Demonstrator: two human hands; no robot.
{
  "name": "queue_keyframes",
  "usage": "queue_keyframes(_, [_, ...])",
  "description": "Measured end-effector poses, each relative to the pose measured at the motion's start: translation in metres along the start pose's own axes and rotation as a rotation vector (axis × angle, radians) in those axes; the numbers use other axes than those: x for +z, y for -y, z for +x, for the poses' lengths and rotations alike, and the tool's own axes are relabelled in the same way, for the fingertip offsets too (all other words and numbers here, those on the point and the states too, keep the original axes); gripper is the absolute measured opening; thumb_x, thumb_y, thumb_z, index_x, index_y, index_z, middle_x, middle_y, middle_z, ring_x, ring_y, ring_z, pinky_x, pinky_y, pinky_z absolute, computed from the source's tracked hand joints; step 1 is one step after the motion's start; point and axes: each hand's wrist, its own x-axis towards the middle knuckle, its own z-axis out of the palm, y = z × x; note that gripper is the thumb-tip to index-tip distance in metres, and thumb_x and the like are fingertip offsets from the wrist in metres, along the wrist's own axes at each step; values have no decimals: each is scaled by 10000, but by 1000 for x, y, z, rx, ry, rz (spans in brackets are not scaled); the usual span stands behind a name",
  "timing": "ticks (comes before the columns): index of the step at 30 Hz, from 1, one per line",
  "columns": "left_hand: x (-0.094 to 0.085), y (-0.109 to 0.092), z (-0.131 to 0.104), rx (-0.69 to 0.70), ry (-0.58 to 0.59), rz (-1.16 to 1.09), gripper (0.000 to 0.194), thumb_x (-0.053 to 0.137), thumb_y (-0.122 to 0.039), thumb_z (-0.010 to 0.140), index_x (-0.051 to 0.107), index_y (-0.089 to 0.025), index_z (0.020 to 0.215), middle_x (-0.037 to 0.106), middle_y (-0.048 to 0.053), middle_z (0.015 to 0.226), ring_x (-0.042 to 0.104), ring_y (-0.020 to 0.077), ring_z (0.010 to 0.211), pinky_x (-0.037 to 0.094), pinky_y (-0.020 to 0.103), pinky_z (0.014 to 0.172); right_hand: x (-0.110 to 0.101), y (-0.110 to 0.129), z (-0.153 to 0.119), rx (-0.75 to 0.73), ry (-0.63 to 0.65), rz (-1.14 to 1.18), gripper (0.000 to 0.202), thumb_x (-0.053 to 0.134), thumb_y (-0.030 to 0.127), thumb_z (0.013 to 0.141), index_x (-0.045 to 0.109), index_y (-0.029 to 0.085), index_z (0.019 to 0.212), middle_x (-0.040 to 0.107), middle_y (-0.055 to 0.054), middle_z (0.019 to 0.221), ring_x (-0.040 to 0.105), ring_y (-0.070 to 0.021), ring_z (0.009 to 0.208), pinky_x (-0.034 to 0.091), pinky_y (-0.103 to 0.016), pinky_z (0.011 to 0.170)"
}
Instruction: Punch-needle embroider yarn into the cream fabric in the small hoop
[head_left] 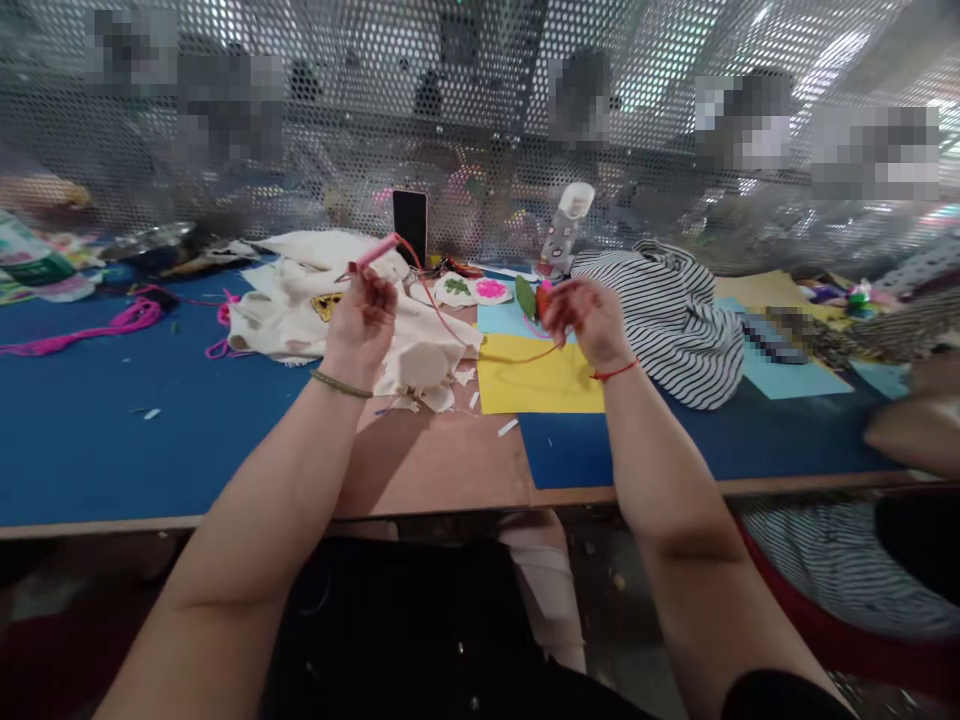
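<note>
My left hand [365, 315] is raised above cream fabric [289, 295], its fingers closed round a pink pen-like tool [377, 251] with a thin metal tip. Red yarn [435, 300] runs from the tool's upper end, sags over a yellow sheet [536, 375] and reaches my right hand [585, 318]. The fingers of my right hand are bent together beside a green leaf-shaped piece [526, 298] and a red piece; the yarn meets them there. Round white pieces with green and pink stitching [491, 290] lie between the hands.
A dark phone [410, 225] stands behind the fabric. A clear cup [559, 235] is by the mesh wall. Striped fabric [667, 320] lies right of my right hand, magenta yarn [112, 325] far left. Another person's arm [919, 430] rests at the right edge.
</note>
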Motion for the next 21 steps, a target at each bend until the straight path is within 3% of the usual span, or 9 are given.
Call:
queue_keyframes(3, [4, 5, -14, -106, 132, 139, 359, 429, -146, 998, 582, -144, 673, 595, -31, 583, 559, 42, 539, 487, 161, 630, 8, 9, -7, 383, 767, -125, 310, 686, 418, 784, 695, 152, 943, 727, -58, 722, 570, -102, 450, 477, -241, 446])
queue_keyframes(4, [3, 7, -18, -137, 182, 193, 341, 443, -124, 986, 587, -139, 677, 597, -24, 591, 569, 50, 549, 490, 169, 629, 5, 11, -7, 469, 942, -161, 344, 707, 369, 760, 695, 146, 1022, 744, -66, 785, 582, -97, 473, 494, -238, 470])
queue_keyframes(5, [2, 8, -21, -171, 229, 249, 319, 462, -102, 971, 593, -134, 681, 597, -18, 594, 577, 60, 556, 494, 178, 627, -1, 11, -6, 508, 1016, -184, 407, 717, 334, 743, 679, 150, 1104, 753, -75, 855, 592, -95, 496, 510, -242, 494])
queue_keyframes(7, [-3, 11, -26, -232, 307, 346, 276, 510, -76, 938, 601, -127, 683, 593, -10, 587, 582, 76, 553, 500, 195, 620, -18, 8, -1, 466, 866, -213, 449, 688, 318, 758, 647, 176, 1182, 743, -94, 1027, 610, -93, 544, 527, -254, 542])
queue_keyframes(9, [-10, 15, -27, -262, 346, 391, 244, 563, -76, 911, 600, -124, 674, 581, -13, 575, 572, 75, 540, 499, 194, 615, -37, -2, 6, 383, 468, -335, 404, 600, 319, 824, 627, 170, 1199, 734, -101, 1032, 618, -107, 572, 514, -261, 562])
queue_keyframes(11, [-18, 22, -26, -267, 338, 381, 238, 590, -78, 895, 592, -122, 661, 572, -18, 567, 560, 63, 534, 493, 178, 614, -49, -16, 11, 387, 26, -678, 306, 518, 270, 859, 658, 131, 1093, 728, -101, 891, 633, -145, 645, 485, -265, 597])
queue_keyframes(12, [-23, 26, -26, -273, 327, 376, 237, 600, -78, 888, 590, -122, 655, 569, -19, 563, 556, 59, 532, 490, 171, 612, -52, -24, 13, 419, -78, -833, 256, 511, 256, 858, 679, 130, 1004, 720, -103, 862, 648, -172, 725, 480, -277, 646])
queue_keyframes(16, [-40, 38, -31, -355, 410, 458, 164, 711, -127, 815, 628, -112, 674, 592, -5, 579, 548, 68, 527, 481, 174, 575, -42, -49, 15, 504, -55, -917, 233, 644, 318, 773, 618, 164, 600, 665, -110, 711, 636, -257, 825, 443, -337, 724])
queue_keyframes(21, [-49, 36, -44, -444, 587, 558, 228, 848, -259, 684, 691, -98, 724, 633, 17, 613, 571, 81, 554, 475, 178, 565, -23, -59, 21, 548, -61, -805, 380, 751, 348, 666, 470, 204, 455, 508, -49, 534, 573, -225, 704, 401, -319, 647])
